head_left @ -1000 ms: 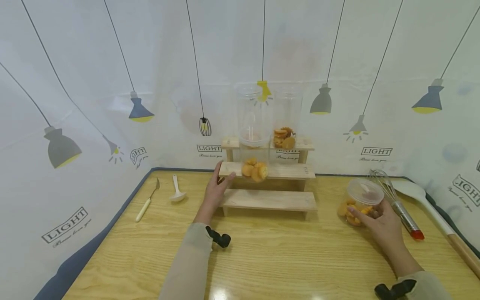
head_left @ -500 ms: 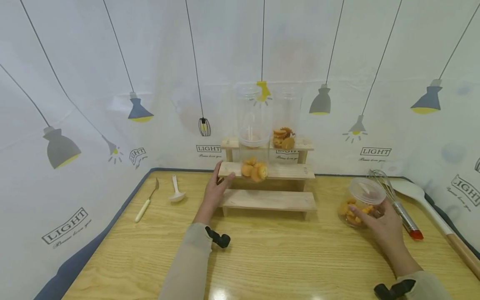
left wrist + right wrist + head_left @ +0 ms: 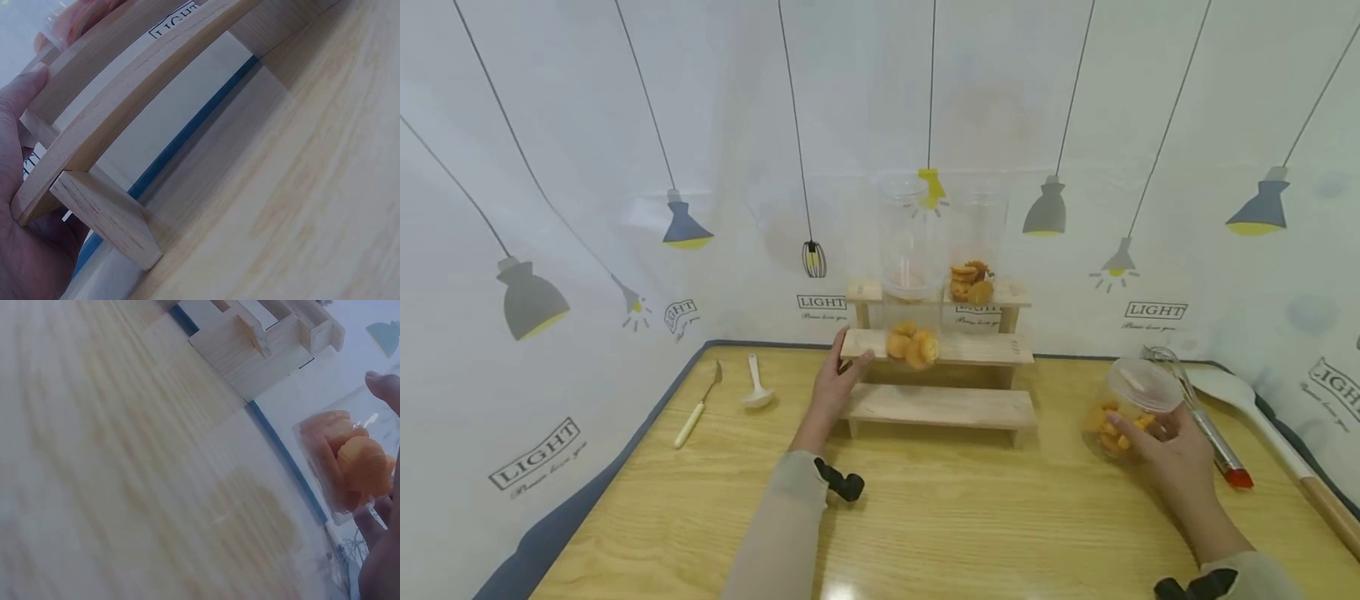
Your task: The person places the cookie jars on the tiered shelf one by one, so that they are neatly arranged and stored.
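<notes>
My left hand (image 3: 832, 385) grips the left end of a three-tier wooden stand (image 3: 940, 406), with the thumb against the middle board; the fingertips behind are hidden. In the left wrist view the palm lies by the lower board's end. At the right, my right hand (image 3: 1176, 454) holds a lidded clear plastic jar (image 3: 1138, 390) with orange cookies inside. In the right wrist view this jar appears raised above the table. Another clear jar with round cookies (image 3: 913, 345) stands on the middle tier. A clear jar with darker cookies (image 3: 972, 283) is on the top tier.
Above or behind the middle-tier jar shows a clear container (image 3: 912, 237); I cannot tell whether it is stacked. Left lie a small spatula-like tool with a pale handle (image 3: 689, 425) and a white ladle (image 3: 757, 392). Right lie a whisk (image 3: 1217, 442) and a long white-headed spatula (image 3: 1270, 425).
My right hand and its jar have shifted very slightly to the right. The left hand stays on the stand. The head view has tilted a little.
</notes>
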Tool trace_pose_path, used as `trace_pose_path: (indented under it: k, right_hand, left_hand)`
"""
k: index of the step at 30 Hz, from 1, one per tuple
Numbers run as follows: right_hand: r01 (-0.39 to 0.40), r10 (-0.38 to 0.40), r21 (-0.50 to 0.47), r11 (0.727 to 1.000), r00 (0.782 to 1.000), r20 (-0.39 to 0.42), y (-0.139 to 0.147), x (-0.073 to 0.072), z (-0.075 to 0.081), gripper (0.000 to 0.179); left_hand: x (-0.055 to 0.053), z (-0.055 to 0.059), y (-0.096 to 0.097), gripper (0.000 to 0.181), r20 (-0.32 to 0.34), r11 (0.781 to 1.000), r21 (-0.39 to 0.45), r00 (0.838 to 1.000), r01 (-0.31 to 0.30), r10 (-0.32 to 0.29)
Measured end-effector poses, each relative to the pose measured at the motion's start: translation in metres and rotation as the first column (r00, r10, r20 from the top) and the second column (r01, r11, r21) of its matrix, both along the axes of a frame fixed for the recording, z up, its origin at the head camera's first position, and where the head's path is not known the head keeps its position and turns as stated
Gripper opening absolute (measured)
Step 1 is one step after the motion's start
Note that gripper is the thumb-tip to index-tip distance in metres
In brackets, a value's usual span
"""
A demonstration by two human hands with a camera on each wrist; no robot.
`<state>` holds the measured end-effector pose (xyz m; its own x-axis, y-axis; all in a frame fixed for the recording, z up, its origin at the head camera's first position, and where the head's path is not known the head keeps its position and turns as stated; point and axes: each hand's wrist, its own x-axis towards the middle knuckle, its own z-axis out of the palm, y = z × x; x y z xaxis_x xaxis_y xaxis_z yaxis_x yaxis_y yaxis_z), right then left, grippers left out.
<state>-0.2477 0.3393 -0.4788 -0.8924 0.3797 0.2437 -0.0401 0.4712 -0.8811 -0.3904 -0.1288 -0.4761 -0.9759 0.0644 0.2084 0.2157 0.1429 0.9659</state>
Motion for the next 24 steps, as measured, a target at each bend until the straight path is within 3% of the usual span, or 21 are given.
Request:
trace_pose_path:
  k: [6, 13, 20, 24]
  right_hand:
    - [0.016, -0.017, -0.051, 0.999, 1.0, -0.024, 0.001, -0.001, 0.014, 0.072]
    - [-0.005, 0.006, -0.077, 0.997, 1.0, 0.012, -0.006, -0.001, 0.035, 0.077]
    - [-0.055, 0.054, -0.011, 0.998, 0.996, -0.073, -0.022, -0.007, 0.05, 0.07]
    - [-0.083, 0.079, -0.029, 0.996, 0.99, -0.12, -0.035, -0.014, 0.061, 0.068]
  left_hand:
    - [0.001, 0.0, 0.001, 0.089, -0.005, 1.0, 0.0, 1.0, 0.007, -0.007]
    - [0.001, -0.002, 0.0, 0.087, -0.008, 1.0, 0.004, 1.0, 0.008, -0.008]
    - [0.002, -0.002, -0.001, 0.089, 0.003, 1.0, 0.008, 1.0, 0.013, -0.013]
    - [0.001, -0.002, -0.001, 0.089, -0.001, 1.0, 0.013, 1.0, 0.009, -0.009]
